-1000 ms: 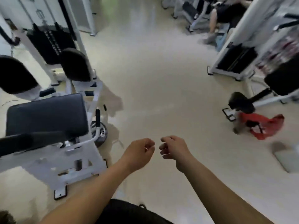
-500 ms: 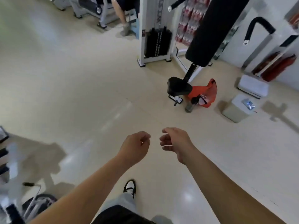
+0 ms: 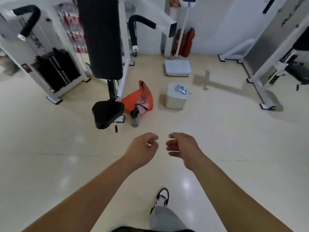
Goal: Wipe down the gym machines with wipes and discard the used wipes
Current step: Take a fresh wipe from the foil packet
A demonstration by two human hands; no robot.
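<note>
The left hand [image 3: 143, 148] and right hand [image 3: 182, 148] are hovering side by side, not touching, fingers loosely curled and holding nothing. Ahead on the left, the gym machine's black seat [image 3: 107, 113] is jutting out, with a bottle [image 3: 134, 118] and an orange bag [image 3: 142, 99] sitting just beside it. A shiny packet [image 3: 181, 89] is lying on the white bin [image 3: 174, 102] to the right.

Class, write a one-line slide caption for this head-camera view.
Empty left hand and right hand face a white bin beside an orange bag.
</note>
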